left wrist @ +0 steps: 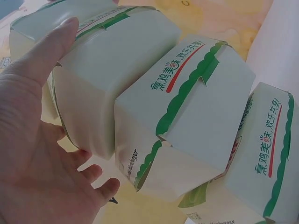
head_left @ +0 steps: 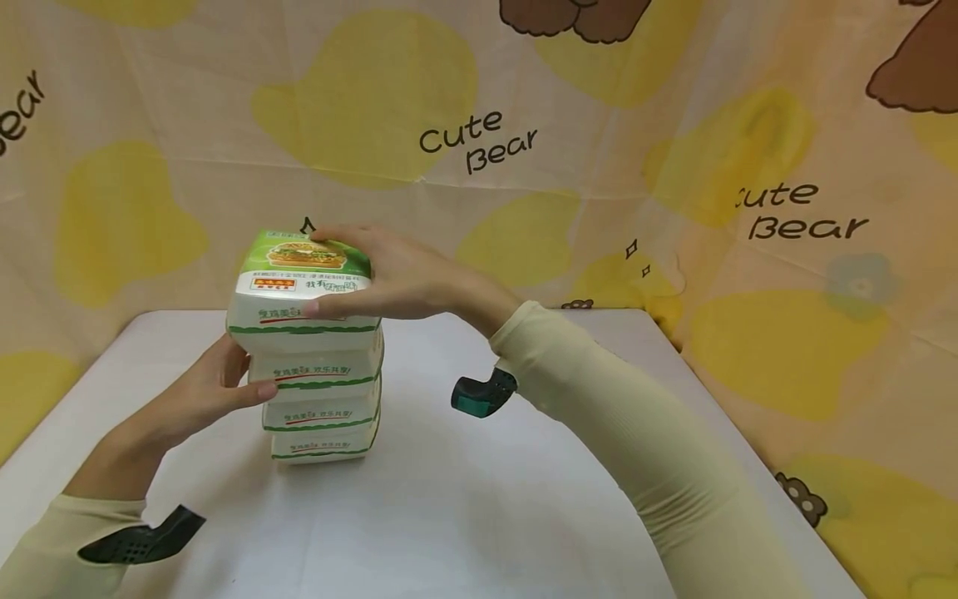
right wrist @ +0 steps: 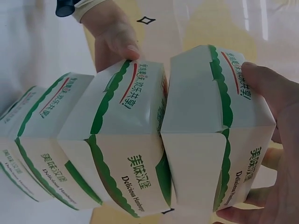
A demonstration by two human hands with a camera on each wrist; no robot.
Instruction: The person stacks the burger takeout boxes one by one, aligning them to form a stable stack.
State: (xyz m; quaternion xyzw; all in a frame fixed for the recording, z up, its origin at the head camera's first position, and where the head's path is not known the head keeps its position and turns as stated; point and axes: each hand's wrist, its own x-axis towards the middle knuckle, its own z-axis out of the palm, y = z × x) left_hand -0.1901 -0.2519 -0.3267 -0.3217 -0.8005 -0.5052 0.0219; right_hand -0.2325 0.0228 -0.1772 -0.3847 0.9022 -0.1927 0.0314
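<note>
Several white and green burger boxes stand in a stack on the table. The top burger box (head_left: 305,293), with a burger picture on its green lid, sits tilted and slightly left of those below. My right hand (head_left: 407,279) grips its right end, thumb on the front and fingers over the lid. In the right wrist view, that thumb (right wrist: 261,77) presses the printed front. At the stack's left side my left hand (head_left: 198,398) holds the second burger box (head_left: 318,366), thumb on the front. Its fingers (left wrist: 91,173) sit loosely bent by the side, partly hidden by cartons.
The white table (head_left: 479,491) extends around the stack. Behind it hangs a yellow patterned cloth (head_left: 516,216) with "Cute Bear" lettering. Each wrist wears a black device, one on the left sleeve (head_left: 142,537) and one on the right (head_left: 485,393).
</note>
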